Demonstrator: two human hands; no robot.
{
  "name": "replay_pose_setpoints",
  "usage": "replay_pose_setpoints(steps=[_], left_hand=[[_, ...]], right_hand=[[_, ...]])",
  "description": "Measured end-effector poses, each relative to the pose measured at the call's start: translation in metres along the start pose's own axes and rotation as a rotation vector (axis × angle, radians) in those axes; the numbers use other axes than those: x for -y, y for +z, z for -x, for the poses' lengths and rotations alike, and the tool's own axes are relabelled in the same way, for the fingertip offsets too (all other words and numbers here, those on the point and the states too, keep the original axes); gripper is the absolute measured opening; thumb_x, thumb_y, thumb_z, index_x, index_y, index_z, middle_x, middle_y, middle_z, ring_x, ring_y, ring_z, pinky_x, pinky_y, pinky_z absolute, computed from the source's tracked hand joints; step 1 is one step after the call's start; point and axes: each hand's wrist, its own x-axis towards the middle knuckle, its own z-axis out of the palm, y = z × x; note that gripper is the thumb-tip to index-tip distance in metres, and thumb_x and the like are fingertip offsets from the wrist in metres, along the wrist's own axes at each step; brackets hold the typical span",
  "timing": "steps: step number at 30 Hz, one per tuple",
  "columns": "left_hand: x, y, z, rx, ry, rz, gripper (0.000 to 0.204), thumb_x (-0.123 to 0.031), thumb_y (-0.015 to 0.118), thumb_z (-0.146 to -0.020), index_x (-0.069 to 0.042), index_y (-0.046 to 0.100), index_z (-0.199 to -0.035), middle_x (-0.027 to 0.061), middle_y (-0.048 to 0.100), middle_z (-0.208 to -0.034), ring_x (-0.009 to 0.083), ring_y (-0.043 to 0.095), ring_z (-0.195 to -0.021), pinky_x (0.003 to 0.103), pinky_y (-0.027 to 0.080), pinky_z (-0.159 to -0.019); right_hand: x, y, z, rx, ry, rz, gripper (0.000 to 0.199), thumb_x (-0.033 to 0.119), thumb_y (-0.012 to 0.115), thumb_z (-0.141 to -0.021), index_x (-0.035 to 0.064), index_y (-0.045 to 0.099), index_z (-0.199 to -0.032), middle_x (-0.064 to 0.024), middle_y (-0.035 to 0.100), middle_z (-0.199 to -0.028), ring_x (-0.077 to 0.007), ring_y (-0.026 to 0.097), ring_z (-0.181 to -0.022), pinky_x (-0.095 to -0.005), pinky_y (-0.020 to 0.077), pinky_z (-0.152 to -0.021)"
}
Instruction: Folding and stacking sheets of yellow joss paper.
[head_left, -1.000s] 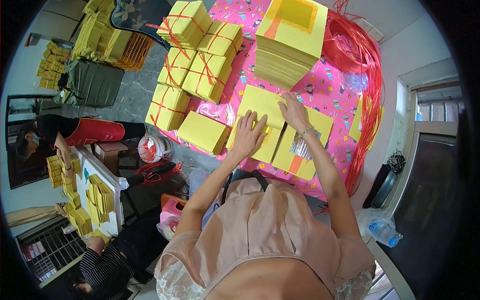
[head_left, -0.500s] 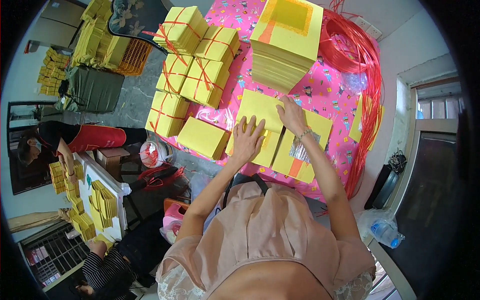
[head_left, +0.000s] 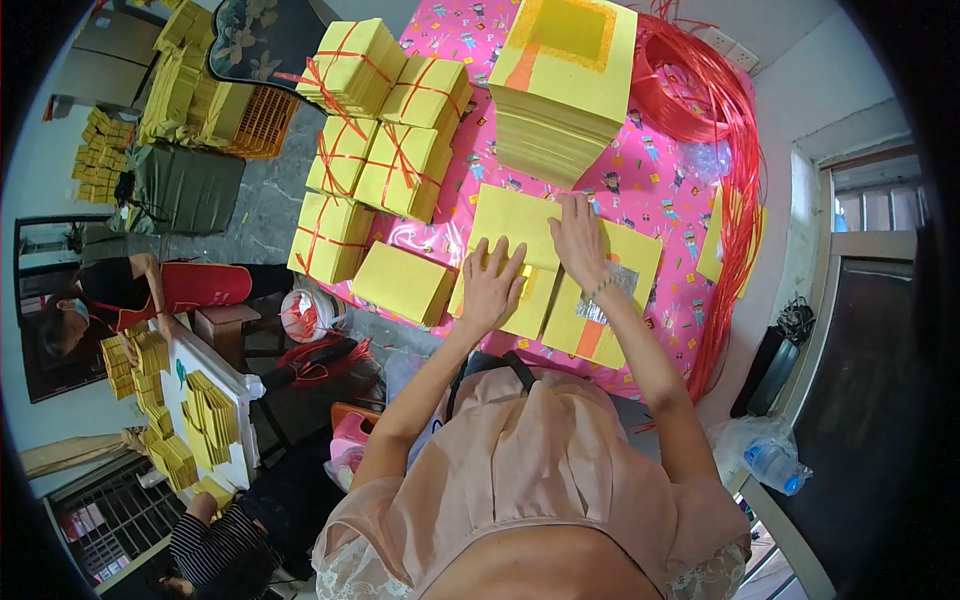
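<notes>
My left hand [head_left: 492, 285] lies with its fingers spread on a yellow paper sheet [head_left: 512, 212], which appears folded over on itself near its middle. At that sheet's upper right edge, my right hand [head_left: 580, 240] rests with its fingers stretched out, pressing down flat. Under my right wrist is another yellow sheet [head_left: 635, 255] bearing a silver foil patch and an orange strip. A small untied stack of folded yellow paper [head_left: 402, 284] sits to the left of my left hand. Beyond my hands stands a tall stack of yellow sheets [head_left: 555, 130].
Yellow bundles [head_left: 400, 170] tied with red ribbon line the left of the pink patterned tablecloth [head_left: 480, 130]. Red plastic strands [head_left: 735, 150] hang down the right side. At far left, two people work at a white table [head_left: 236, 425] with yellow paper piles.
My right hand has shifted slightly left along the sheet's edge; my left hand stays nearly in place. At the far table, the person in the red apron has moved their arms.
</notes>
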Motion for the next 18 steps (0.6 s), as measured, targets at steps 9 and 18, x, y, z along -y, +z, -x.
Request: replay_pose_setpoints(steps=[9, 18], left_hand=[[0.0, -0.001, 0.0, -0.01, 0.004, -0.005, 0.056, -0.027, 0.059, -0.091, -0.02, 0.048, -0.145, 0.016, 0.044, -0.146, 0.0433, 0.033, -0.134, 0.056, 0.027, -0.108], [-0.001, -0.002, -0.002, 0.007, 0.004, -0.004, 0.056, -0.027, 0.059, -0.091, -0.02, 0.048, -0.145, 0.0169, 0.044, -0.146, 0.0437, 0.033, -0.133, 0.056, 0.027, -0.108]], right_hand=[[0.013, 0.021, 0.06, 0.001, -0.267, 0.093, 0.011, 0.011, 0.065, -0.086, 0.0062, 0.057, -0.091, -0.011, 0.055, -0.086, -0.0303, 0.057, -0.086, -0.0429, 0.048, -0.074], [0.005, 0.035, 0.059, 0.021, -0.248, 0.133, 0.012, 0.013, 0.065, -0.086, 0.0061, 0.057, -0.09, -0.0104, 0.056, -0.084, -0.0298, 0.059, -0.083, -0.0432, 0.0481, -0.072]])
